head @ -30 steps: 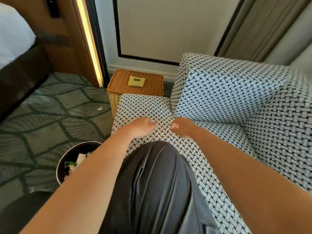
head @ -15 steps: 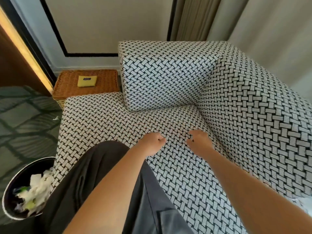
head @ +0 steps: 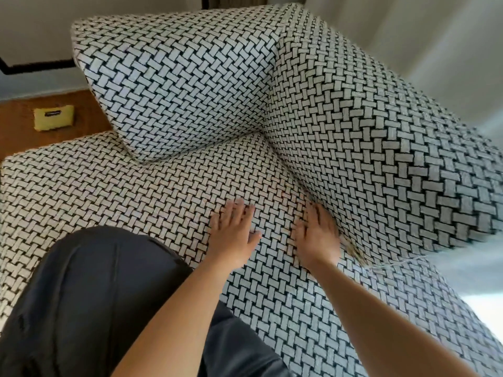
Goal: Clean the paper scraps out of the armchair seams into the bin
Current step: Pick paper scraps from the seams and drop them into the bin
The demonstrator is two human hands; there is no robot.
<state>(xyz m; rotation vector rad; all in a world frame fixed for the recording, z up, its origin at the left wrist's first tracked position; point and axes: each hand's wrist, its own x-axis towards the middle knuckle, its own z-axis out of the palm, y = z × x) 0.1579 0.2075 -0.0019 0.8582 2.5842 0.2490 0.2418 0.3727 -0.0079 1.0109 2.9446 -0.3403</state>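
Left hand [head: 234, 235] flat on seat cushion [head: 136, 191]; right hand [head: 317, 235] beside backrest [head: 381, 148].

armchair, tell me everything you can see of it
The armchair is covered in coarse fabric with a black-and-white basket-weave pattern. Two thick upright blocks meet at a corner above the flat seat. Loose pale threads fray from the lower edge of the right-side block. The left hand lies flat and open on the seat. The right hand, blurred, has straight fingers beside the seam under that block. A knee in dark trousers rests on the seat.
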